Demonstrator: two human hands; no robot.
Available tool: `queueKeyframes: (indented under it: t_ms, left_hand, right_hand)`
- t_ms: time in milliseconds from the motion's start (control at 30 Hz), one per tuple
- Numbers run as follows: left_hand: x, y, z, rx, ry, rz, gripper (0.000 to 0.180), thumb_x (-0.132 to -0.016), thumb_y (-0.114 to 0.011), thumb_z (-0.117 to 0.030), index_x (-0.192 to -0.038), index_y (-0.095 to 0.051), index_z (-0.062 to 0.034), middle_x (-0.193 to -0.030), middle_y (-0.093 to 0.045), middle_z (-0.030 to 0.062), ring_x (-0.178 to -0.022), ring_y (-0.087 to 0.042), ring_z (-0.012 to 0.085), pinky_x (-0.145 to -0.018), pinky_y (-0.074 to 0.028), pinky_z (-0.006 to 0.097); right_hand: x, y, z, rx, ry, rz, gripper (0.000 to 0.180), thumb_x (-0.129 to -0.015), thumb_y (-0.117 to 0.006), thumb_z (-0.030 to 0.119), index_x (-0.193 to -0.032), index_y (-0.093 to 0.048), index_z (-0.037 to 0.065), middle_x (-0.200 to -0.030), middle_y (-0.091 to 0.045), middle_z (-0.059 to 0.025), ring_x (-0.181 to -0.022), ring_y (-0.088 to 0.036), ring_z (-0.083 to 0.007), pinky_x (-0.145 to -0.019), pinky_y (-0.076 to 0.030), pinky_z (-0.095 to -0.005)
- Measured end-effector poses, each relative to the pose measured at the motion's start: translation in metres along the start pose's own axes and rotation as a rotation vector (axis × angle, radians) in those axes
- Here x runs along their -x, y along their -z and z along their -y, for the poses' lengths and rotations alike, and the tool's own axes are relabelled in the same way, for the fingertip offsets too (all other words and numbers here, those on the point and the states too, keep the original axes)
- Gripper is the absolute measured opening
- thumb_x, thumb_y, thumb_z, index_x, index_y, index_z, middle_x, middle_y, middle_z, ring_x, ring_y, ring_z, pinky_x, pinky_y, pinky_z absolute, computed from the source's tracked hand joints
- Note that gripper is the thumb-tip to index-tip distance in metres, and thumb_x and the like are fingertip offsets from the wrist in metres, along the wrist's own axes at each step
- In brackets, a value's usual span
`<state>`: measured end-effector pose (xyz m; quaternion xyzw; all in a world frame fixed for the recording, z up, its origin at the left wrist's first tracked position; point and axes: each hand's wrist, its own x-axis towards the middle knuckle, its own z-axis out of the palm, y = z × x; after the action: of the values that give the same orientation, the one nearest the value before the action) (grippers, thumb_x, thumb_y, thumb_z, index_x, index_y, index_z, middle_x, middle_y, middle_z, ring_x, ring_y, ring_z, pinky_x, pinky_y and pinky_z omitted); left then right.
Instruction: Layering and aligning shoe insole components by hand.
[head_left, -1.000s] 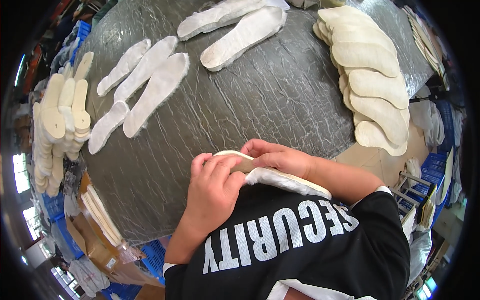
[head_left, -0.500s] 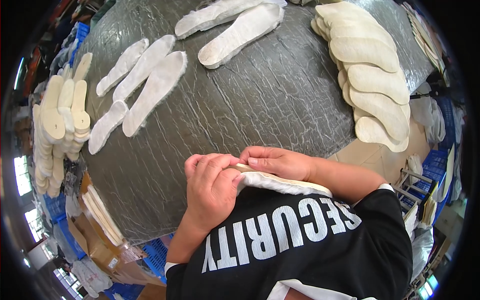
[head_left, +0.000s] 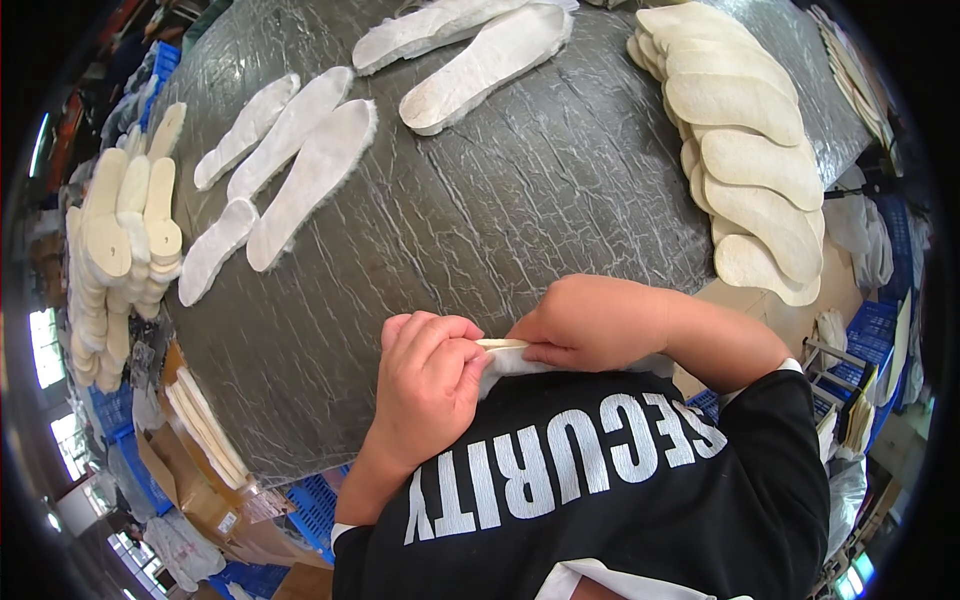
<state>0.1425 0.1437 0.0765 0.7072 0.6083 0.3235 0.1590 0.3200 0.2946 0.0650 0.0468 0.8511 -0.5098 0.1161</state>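
Lower centre: fleecy insole, mostly hidden by right hand; left hand clamped on left end, right grip closed on it too, most fingertips hidden. Tabletop beyond. Top centre: 2 white insoles, farther 1 cut off.

We see a big dark table with a shiny, crinkly top. Low on the left, we can spot an open brown cardboard box with a little white label. Just beside it is a blue basket full of holes. Over on the right, we find another blue basket, metal bars like a ladder, and a see-through plastic bag. Bright windows shine at the far left.
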Motion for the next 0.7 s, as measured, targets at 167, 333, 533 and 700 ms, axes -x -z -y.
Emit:
queueKeyframes:
  t_ms: [167,333,533,700]
  left_hand:
    - [0.003,0.001,0.000,0.013,0.013,0.019,0.016,-0.071,-0.074,-0.002,-0.078,-0.060,-0.0058,-0.088,-0.064,0.0045,-0.079,-0.060,0.0231,-0.079,-0.040,0.040]
    - [0.000,0.002,0.000,0.012,0.013,0.048,0.016,-0.070,-0.075,-0.001,-0.078,-0.061,-0.0055,-0.088,-0.065,0.0052,-0.079,-0.059,0.0240,-0.079,-0.040,0.040]
    - [0.010,0.010,-0.001,0.056,0.193,0.090,0.021,-0.070,-0.080,-0.010,-0.084,-0.065,-0.0041,-0.096,-0.068,0.0068,-0.087,-0.063,0.0252,-0.086,-0.041,0.041]
    - [0.027,0.015,0.006,0.051,0.444,0.050,0.023,-0.072,-0.081,-0.013,-0.084,-0.067,-0.0002,-0.102,-0.068,0.0110,-0.094,-0.064,0.0298,-0.098,-0.040,0.043]
  right_hand:
    - [-0.001,-0.001,0.010,0.137,-0.012,0.020,0.021,-0.093,-0.058,0.022,-0.097,-0.066,0.004,-0.077,-0.068,-0.0187,-0.076,-0.066,-0.0398,-0.068,-0.051,-0.0469]
    - [-0.011,-0.001,0.022,0.276,-0.083,0.029,0.025,-0.093,-0.059,0.024,-0.086,-0.067,0.002,-0.076,-0.069,-0.0189,-0.076,-0.069,-0.0379,-0.070,-0.053,-0.0455]
    - [-0.015,-0.003,0.022,0.279,-0.095,-0.009,0.024,-0.091,-0.061,0.025,-0.088,-0.064,0.001,-0.069,-0.066,-0.0188,-0.070,-0.067,-0.0392,-0.066,-0.052,-0.0475]
    - [-0.018,-0.001,0.024,0.234,-0.220,0.007,0.020,-0.087,-0.063,0.021,-0.087,-0.069,0.002,-0.080,-0.069,-0.0181,-0.079,-0.069,-0.0365,-0.073,-0.055,-0.0447]
